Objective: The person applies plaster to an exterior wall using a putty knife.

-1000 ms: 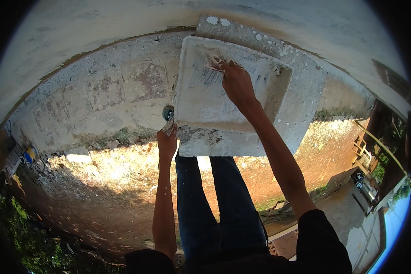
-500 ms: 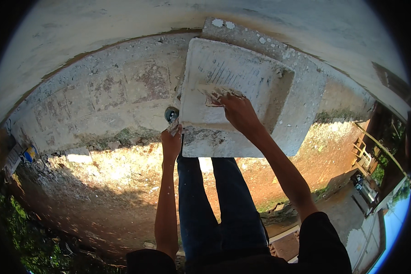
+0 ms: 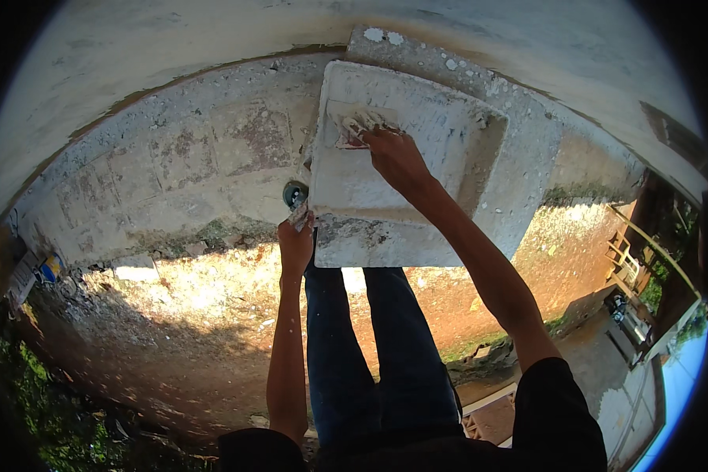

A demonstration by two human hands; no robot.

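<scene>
A shallow, squarish tray (image 3: 448,189) smeared with whitish paste lies in front of me. Over its upper left part my right hand (image 3: 395,157) is closed on a flat, paste-covered tool (image 3: 352,140), whose exact kind I cannot make out. The tool touches the tray's floor, and its near edge shows a bit of red. Just outside the tray's near left corner, my left hand (image 3: 294,240) grips a small, paste-crusted scraper-like piece (image 3: 299,214). That piece points up toward a small dark green round container (image 3: 294,193) beside the tray.
The tray rests on a paint-spotted concrete slab (image 3: 527,157) against a pale wall (image 3: 212,39). A worn concrete ledge (image 3: 173,165) runs off to the left. Below it lies sunlit dirt ground (image 3: 189,291). A blue and yellow container (image 3: 51,267) stands far left; wooden pieces (image 3: 625,259) are at right.
My right hand has slid the flat tool up and to the left across the tray, over its ridged marks. My left hand stays where it was.
</scene>
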